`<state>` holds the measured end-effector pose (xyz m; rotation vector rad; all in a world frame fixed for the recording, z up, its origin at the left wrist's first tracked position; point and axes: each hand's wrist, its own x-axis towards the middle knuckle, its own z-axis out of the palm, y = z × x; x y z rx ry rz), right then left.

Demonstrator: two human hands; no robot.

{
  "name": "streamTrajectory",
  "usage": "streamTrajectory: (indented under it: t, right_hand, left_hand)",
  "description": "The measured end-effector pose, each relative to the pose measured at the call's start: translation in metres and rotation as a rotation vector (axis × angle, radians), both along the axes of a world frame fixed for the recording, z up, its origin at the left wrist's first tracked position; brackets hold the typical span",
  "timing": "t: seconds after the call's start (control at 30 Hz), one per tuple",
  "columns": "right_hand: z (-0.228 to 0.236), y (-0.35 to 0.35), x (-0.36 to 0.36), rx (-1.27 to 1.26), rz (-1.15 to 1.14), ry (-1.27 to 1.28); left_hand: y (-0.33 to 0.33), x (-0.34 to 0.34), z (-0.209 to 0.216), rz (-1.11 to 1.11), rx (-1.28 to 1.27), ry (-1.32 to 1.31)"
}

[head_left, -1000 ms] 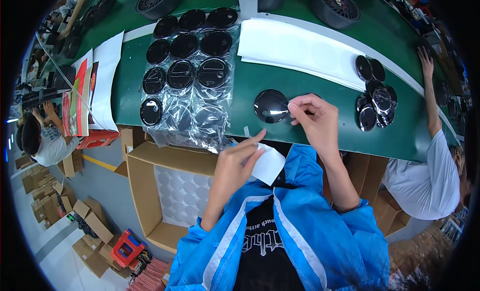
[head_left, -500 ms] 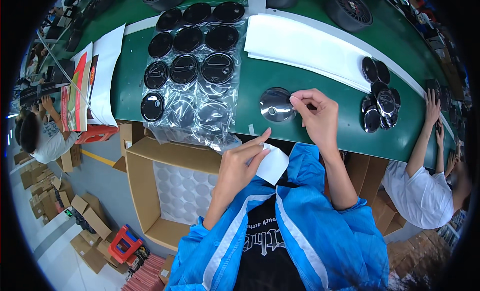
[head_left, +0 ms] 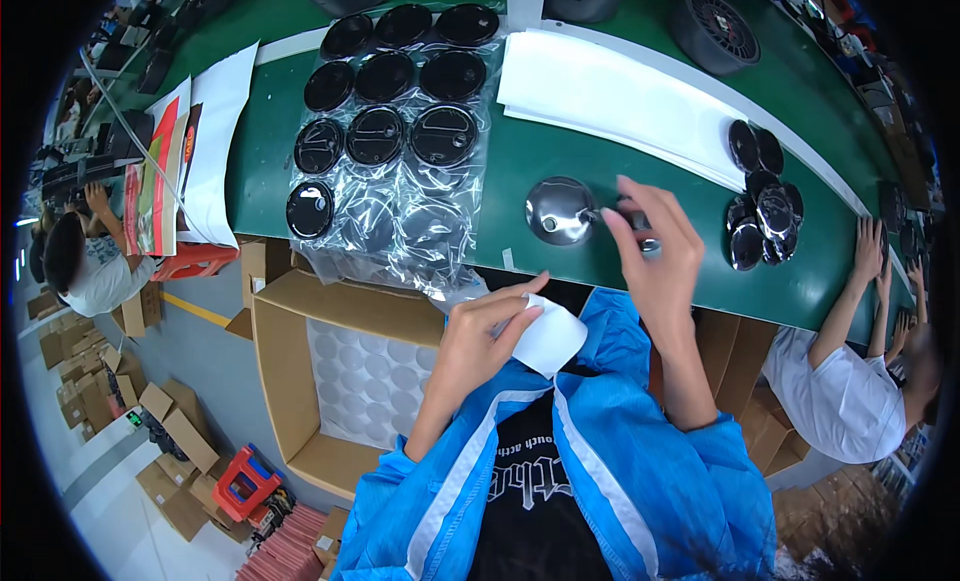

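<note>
A glossy black round cap with a small hole lies on the green table in front of me. Just right of it is my right hand, its thumb and forefinger apart and slightly blurred. A small shiny patch shows behind the thumb; I cannot make out what it is. Below the table edge, my left hand pinches a piece of white paper between thumb and fingers, the forefinger stretched out. Several similar black caps sit in rows on clear plastic wrap to the left.
A loose heap of small black caps lies at the right. Long white sheets stretch along the back, near dark wheels. An open cardboard box stands below the table's left part. A co-worker is at the right.
My right hand has come away from the black cap's edge and shifted right, its fingers spreading. The left hand still holds the white paper in nearly the same place.
</note>
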<state>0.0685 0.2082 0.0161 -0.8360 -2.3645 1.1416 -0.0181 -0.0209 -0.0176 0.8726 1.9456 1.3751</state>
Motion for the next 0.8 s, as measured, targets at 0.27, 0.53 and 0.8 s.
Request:
streamTrajectory:
  t: [0.27, 0.53, 0.8]
  right_hand:
    - [-0.005, 0.032, 0.026, 0.415, 0.159, -0.242]
    - [-0.008, 0.020, 0.015, 0.500, 0.251, -0.137]
    - [-0.025, -0.018, -0.024, 0.495, 0.427, -0.167]
  left_hand:
    - [-0.028, 0.008, -0.011, 0.110, -0.088, -0.352]
    - [-0.049, 0.015, -0.031, 0.189, -0.142, -0.462]
    - [-0.096, 0.010, -0.135, 0.465, -0.085, -0.446]
